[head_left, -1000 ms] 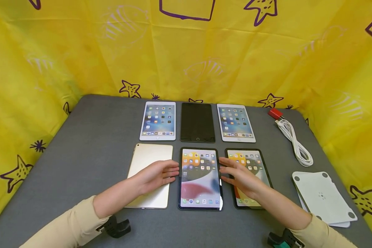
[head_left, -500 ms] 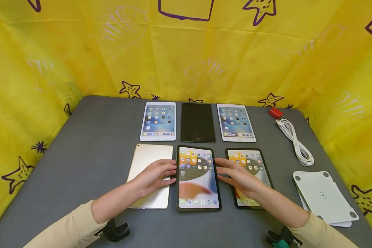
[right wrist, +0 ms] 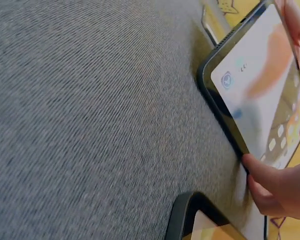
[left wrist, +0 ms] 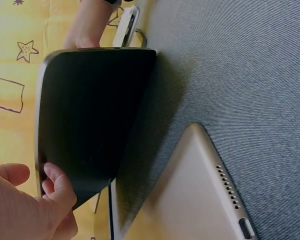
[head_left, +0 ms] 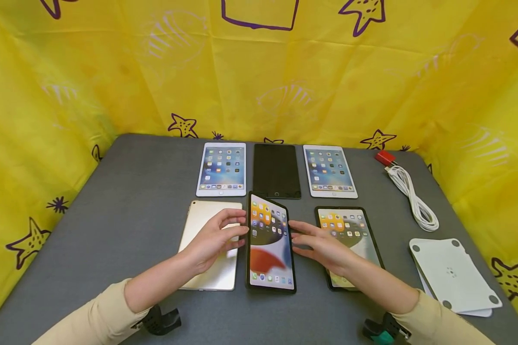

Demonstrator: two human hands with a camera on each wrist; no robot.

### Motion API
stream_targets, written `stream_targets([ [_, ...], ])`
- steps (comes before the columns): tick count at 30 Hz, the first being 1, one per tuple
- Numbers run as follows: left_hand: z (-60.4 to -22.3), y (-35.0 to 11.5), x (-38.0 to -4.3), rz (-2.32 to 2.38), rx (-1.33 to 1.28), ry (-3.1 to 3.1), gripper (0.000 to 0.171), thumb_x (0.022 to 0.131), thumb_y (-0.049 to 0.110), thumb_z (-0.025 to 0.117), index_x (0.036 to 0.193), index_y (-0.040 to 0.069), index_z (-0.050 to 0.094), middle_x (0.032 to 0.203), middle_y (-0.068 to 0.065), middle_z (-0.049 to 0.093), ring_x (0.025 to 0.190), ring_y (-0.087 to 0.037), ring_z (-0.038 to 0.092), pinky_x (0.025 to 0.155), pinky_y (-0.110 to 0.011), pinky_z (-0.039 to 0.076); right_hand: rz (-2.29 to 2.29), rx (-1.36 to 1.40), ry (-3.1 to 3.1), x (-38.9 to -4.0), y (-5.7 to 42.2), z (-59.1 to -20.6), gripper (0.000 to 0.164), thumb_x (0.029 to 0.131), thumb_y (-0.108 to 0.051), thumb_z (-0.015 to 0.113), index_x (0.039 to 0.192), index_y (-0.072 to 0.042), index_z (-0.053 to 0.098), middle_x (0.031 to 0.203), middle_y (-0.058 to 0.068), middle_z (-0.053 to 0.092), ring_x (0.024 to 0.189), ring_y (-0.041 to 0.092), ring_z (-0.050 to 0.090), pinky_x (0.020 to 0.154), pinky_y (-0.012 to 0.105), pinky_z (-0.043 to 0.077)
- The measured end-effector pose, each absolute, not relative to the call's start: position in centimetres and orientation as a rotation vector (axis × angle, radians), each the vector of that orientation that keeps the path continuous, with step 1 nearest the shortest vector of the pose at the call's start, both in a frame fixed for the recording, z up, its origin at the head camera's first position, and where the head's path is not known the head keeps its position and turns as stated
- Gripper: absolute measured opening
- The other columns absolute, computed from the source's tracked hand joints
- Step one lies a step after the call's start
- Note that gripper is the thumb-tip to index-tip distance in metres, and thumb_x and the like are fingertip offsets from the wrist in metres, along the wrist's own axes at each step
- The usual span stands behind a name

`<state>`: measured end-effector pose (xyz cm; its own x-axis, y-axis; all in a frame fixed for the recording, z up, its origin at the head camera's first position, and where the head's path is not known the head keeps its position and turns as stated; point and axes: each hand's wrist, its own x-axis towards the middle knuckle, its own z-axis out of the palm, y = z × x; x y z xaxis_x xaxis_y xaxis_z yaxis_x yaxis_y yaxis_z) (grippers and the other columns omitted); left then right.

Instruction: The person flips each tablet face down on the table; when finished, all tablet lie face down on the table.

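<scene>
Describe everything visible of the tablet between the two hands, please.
The tablet has a smooth dark back, black border, rounded corners and a lit screen with icons. It is tilted in the front row's middle, left edge raised, right edge low by the tabletop. The left hand touches its back near the raised edge; the right hand touches the low edge.

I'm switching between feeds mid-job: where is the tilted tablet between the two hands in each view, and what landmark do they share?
Head: the tablet is just below centre, between the left hand and the right hand.
Left wrist: upper left, its dark back facing the camera.
Right wrist: upper right, its lit screen showing.
Shared landmark: the yellow cloth, along the top in head, mostly left in left wrist, right in right wrist.
</scene>
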<state>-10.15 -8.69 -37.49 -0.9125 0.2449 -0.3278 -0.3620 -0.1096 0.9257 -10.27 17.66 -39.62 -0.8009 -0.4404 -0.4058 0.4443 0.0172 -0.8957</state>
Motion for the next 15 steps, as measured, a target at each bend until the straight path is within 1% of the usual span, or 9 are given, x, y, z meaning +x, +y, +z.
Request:
stream_targets([
  [4, -37.0, -8.6, -10.0, 2.09, -0.095, 1.782, 0.045, 0.088, -0.001, 0.061, 0.129, -0.005, 0.045, 0.114, -0.013, 0.049, 0.085, -0.014, 0.059, 0.079, -0.031, 0.054, -1.843, -0.003, 1.659, -10.3, 17.0, -39.5, 0.063, 0.096, -0.008, 0.05, 0.151, 0.006, 0.022, 0.157, 0.023, 0.018, 0.14, 0.041, 0.022, 0.111, 0.049, 0.031],
  [7, -36.7, -8.6, -10.0, 2.102, -0.066, 1.788, 0.046, 0.087, -0.003, 0.062, 0.13, -0.005, 0.045, 0.113, -0.013, 0.049, 0.084, -0.012, 0.059, 0.08, -0.031, 0.054, -1.843, -0.014, 1.642, -10.4, 16.4, -39.6, 0.063, 0.096, -0.008, 0.049, 0.151, 0.006, 0.022, 0.156, 0.024, 0.019, 0.139, 0.04, 0.023, 0.111, 0.051, 0.03],
  [15, -36.2, -8.3, -10.0, 2.112, -0.025, 1.809, 0.048, 0.087, -0.002, 0.063, 0.131, -0.004, 0.045, 0.115, -0.014, 0.05, 0.088, -0.012, 0.06, 0.081, -0.031, 0.054, -1.856, -0.027, 1.591, -10.5, 15.4, -39.8, 0.063, 0.096, -0.008, 0.048, 0.151, 0.006, 0.021, 0.155, 0.025, 0.019, 0.137, 0.039, 0.025, 0.111, 0.052, 0.03],
])
